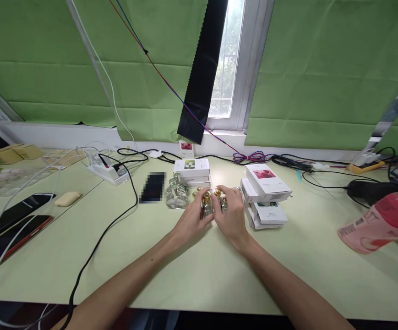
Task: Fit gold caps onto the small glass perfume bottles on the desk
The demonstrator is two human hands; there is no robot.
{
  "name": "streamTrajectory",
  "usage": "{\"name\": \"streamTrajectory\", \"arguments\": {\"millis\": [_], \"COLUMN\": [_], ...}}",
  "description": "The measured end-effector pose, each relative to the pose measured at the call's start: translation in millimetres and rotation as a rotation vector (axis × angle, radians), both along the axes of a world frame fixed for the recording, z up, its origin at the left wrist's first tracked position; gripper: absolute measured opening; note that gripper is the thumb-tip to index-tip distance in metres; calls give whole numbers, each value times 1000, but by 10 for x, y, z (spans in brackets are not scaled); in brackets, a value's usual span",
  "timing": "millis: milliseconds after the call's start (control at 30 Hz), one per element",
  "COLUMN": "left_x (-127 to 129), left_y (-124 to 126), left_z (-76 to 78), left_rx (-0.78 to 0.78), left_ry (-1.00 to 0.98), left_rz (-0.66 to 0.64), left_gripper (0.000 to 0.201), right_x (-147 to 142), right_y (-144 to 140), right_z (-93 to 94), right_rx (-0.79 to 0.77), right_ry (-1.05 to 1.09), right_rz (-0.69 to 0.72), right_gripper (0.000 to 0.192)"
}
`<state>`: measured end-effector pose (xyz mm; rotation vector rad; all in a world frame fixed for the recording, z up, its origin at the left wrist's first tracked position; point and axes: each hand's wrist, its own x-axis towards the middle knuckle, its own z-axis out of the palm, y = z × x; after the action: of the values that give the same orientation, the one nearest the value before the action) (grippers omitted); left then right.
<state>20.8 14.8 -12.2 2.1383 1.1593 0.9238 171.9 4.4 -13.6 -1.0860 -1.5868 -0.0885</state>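
Observation:
In the middle of the table, a cluster of small glass bottles with gold caps stands between my two hands. My left hand (pixel 194 214) is curled round the left side of the cluster, its thumb and fingers against a gold-capped glass bottle (pixel 207 206). Close beside it, my right hand (pixel 231 214) grips a second gold-capped bottle (pixel 217 193); the fingers hide most of it. Left of my hands are clear glass bottles (pixel 177 195). White boxes (pixel 192 169) are stacked behind, and more white boxes with flower pictures (pixel 267 183) are piled to the right.
A power strip (pixel 107 173) and black cables lie at the back left. Phones (pixel 13 211) and a cream case (pixel 67 199) lie at the left. A pink bottle (pixel 373 224) lies tilted at the right. Another small box (pixel 186 149) stands against the wall.

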Motion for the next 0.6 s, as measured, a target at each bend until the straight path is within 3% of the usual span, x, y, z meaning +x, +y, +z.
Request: {"name": "streamTrajectory", "arguments": {"millis": [600], "left_x": [9], "left_y": [1], "left_z": [7], "left_rx": [35], "left_ry": [-23], "left_rz": [-3], "left_gripper": [65], "right_x": [20], "right_y": [34], "right_z": [-27], "right_rx": [-30], "right_ry": [-17], "right_rz": [2], "right_gripper": [11]}}
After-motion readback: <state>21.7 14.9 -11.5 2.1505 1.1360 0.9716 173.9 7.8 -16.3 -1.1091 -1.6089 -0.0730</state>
